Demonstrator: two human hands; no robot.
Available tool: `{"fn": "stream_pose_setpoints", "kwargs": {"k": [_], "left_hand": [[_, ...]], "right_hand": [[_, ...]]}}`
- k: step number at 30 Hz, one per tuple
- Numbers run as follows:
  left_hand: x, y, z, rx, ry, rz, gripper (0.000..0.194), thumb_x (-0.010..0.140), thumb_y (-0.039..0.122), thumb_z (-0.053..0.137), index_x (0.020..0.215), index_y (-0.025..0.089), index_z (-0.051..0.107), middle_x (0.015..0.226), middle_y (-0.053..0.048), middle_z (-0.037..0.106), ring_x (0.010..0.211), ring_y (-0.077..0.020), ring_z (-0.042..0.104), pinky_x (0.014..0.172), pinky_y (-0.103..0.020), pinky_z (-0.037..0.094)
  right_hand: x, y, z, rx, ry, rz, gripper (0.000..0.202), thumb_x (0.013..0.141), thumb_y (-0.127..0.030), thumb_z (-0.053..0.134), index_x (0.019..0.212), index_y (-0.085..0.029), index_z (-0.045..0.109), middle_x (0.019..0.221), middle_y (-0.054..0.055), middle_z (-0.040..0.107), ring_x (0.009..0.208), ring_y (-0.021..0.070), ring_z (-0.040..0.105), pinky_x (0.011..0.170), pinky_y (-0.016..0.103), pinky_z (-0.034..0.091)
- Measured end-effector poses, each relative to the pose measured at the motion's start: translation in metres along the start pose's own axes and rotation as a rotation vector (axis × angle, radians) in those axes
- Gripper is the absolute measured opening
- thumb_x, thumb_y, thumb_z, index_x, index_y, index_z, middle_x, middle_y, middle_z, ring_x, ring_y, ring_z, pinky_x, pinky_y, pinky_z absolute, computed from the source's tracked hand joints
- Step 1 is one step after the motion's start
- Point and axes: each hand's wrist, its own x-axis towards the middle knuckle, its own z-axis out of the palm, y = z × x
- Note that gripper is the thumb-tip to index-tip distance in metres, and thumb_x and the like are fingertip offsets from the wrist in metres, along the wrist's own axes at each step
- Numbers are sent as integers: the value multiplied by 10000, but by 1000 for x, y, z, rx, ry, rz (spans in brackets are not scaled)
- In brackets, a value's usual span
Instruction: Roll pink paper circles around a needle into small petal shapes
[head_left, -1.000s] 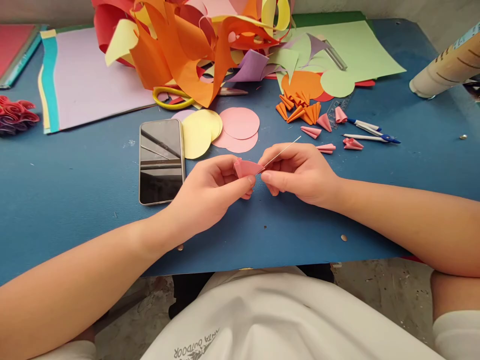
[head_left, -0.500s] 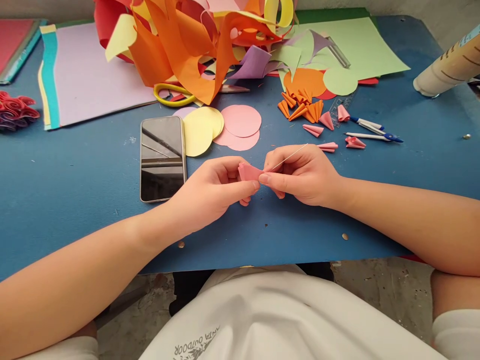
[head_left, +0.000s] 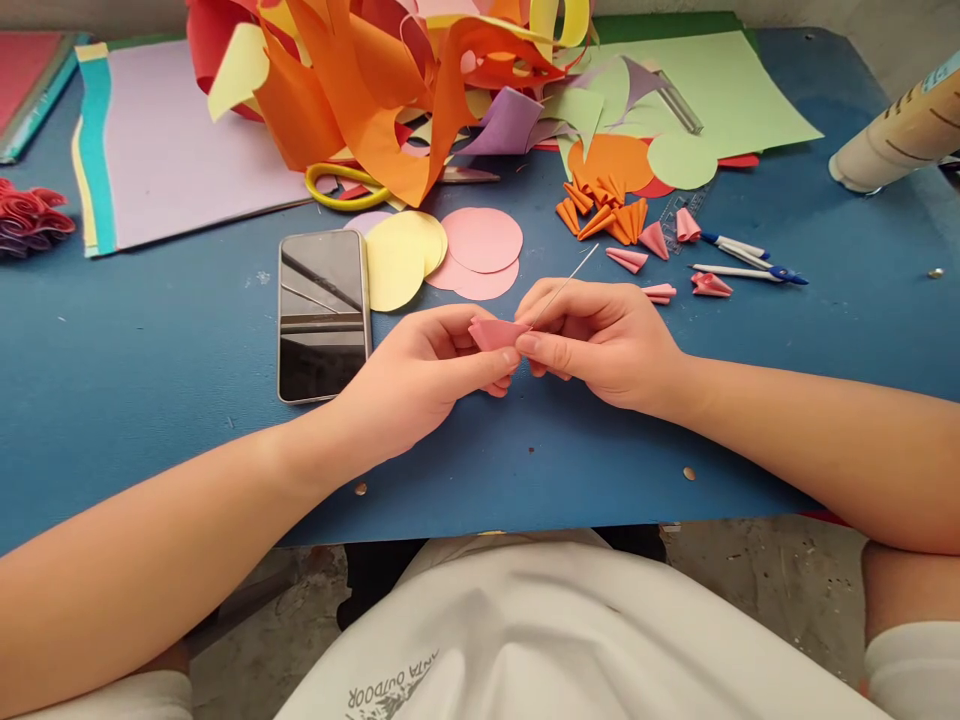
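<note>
Between my two hands is a small folded piece of pink paper (head_left: 495,333), cone-like, its wide end to the left and its narrow end to the right. My left hand (head_left: 439,370) pinches its wider part between thumb and fingers. At the narrow end, the thumb and forefinger of my right hand (head_left: 592,340) are pressed together. From that pinch a thin whitish stick (head_left: 574,275) slants up and right across the forefinger. The stick's lower end is hidden. Several pink paper cones (head_left: 627,260) and orange paper cones (head_left: 611,215) lie beyond my right hand.
A phone (head_left: 325,315) lies beside my left hand. Beyond are yellow paper circles (head_left: 394,265), pink circles (head_left: 484,240), yellow-handled scissors (head_left: 345,203) and a heap of paper scraps (head_left: 360,90). A compass (head_left: 750,270) and a bottle (head_left: 892,135) are at right.
The thin stick has swung steeper, its free end now higher and farther left. The pink paper and both hands have shifted slightly, the paper up and left.
</note>
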Motion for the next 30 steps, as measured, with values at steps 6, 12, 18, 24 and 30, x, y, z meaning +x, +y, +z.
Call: {"fn": "stream_pose_setpoints", "kwargs": {"k": [6,12,18,24,30], "left_hand": [[-5,0,3,250,94,45,88,803,237,823,782,178,761,798,-25,748,768,-158,682,738,-272,575],[-7,1,5,402,156,77,161,833,309,770,748,172,768,724,-33,727,686,-163,646,614,-265,507],[-8,2,6,463,150,103,185,843,310,756,724,168,754,704,-27,698,670,-150,590,578,-259,441],[-9,2,7,497,205,176,198,836,306,767,695,179,710,675,-8,634,625,-120,486,544,-250,381],[-7,1,6,423,155,144,177,839,307,780,729,181,720,706,-17,682,672,-140,563,594,-261,430]], "right_hand": [[-2,-3,-1,-1,-20,29,248,851,-332,884,794,-139,738,792,24,677,566,88,624,458,207,484],[-2,-3,0,51,-25,76,276,830,-328,901,776,-137,709,749,12,688,511,83,629,444,195,510],[-2,-2,1,90,-46,52,227,813,-262,910,791,-131,727,746,15,696,511,78,632,447,184,528],[-3,-1,-1,29,28,99,266,775,-304,938,778,-138,730,711,18,713,512,98,640,439,192,517],[0,1,-2,69,-4,62,223,793,-268,919,779,-140,737,719,14,699,561,93,634,485,194,549]]}}
